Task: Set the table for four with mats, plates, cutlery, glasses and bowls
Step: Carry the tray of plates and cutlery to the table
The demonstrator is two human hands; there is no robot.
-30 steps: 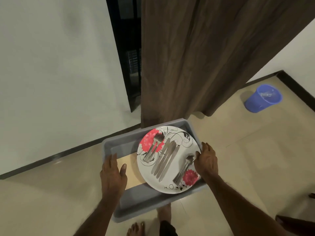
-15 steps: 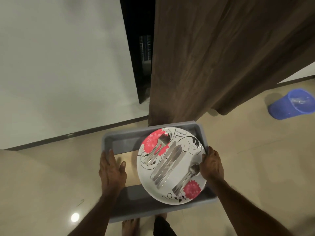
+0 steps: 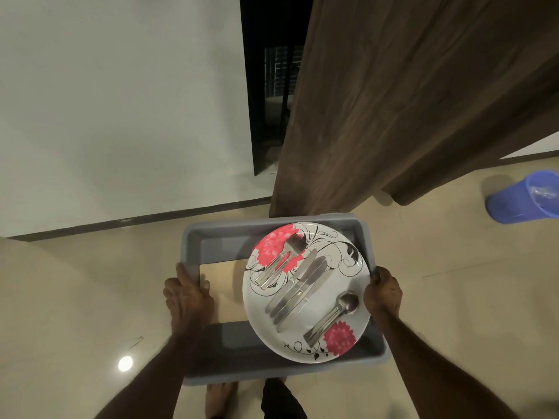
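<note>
The person is gripping a grey tray (image 3: pixel 211 237) at its sides, the left hand (image 3: pixel 187 293) curling over the left rim and the right hand (image 3: pixel 382 293) over the right, its fingertips hidden behind the edge. A flowered plate (image 3: pixel 335 267) is lying in the tray with forks (image 3: pixel 281 261), knives (image 3: pixel 298 290) and spoons (image 3: pixel 332 316) on it, covering most of a tan mat (image 3: pixel 222 285). A brown curtain (image 3: pixel 408 101) is hanging ahead, and a blue bucket (image 3: pixel 523 198) is cut off at the right edge.

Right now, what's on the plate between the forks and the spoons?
In the head view, a row of table knives lies side by side on the floral plate, between the forks near the top flower and the spoons by the right hand.
</note>
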